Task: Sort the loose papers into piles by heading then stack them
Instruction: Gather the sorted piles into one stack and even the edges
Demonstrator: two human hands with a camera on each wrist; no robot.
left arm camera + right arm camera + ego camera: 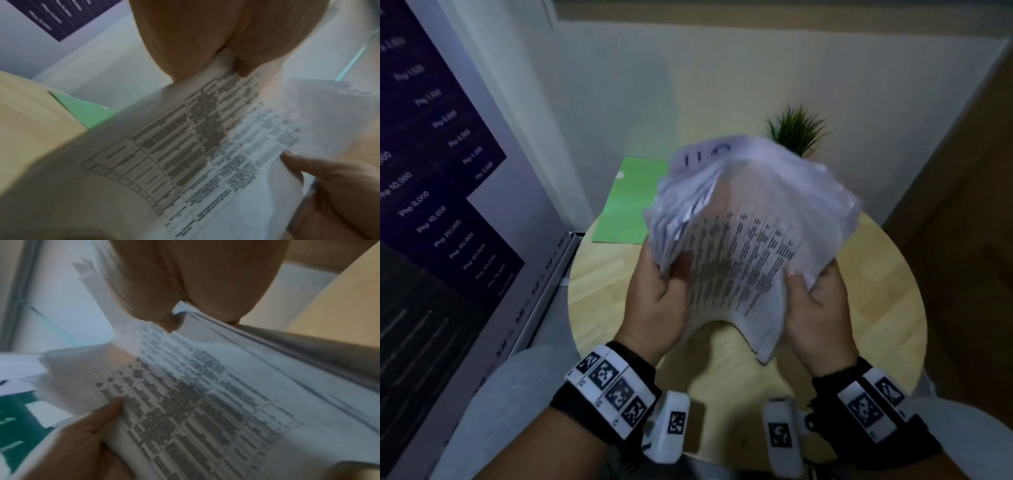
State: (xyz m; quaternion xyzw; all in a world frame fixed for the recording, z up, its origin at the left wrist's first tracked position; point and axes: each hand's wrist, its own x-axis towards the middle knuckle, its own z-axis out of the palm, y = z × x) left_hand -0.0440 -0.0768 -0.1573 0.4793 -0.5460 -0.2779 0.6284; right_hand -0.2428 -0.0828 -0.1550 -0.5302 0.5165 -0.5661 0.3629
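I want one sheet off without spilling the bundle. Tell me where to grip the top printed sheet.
Pinch the top printed sheet at its near right corner, from the right with the right hand. The sheets fan loose at the left hand, so that side is probably less safe.

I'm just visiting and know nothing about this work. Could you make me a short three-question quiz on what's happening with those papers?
1. True or false: the bundle of papers lies flat on the round table.
2. Which hands hold the bundle? A. only the left hand B. only the right hand C. both
3. Fill in: the flat sheet lying on the table behind the bundle, the folder, is coloured ____.

Key: 1. False, it is held up above the table, its sheets fanned and bent. 2. C. 3. Green.
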